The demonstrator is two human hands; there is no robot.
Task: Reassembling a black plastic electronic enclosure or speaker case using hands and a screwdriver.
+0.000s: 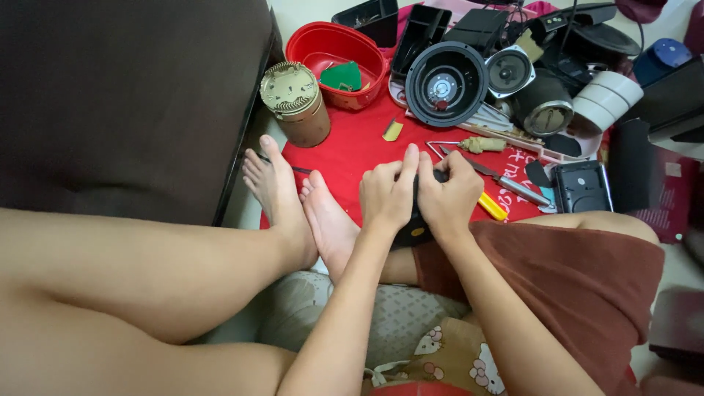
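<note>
Both hands meet over the red cloth, just in front of the bare feet. Left hand and right hand are clamped together on a small black part, mostly hidden between the fingers; only its lower edge shows. Judged rigid, light moulded plastic, likely smooth; best gripped at its outer edges with thumbs pressing on top. A yellow-handled tool lies just right of the hands. A large black speaker cone sits well beyond them.
</note>
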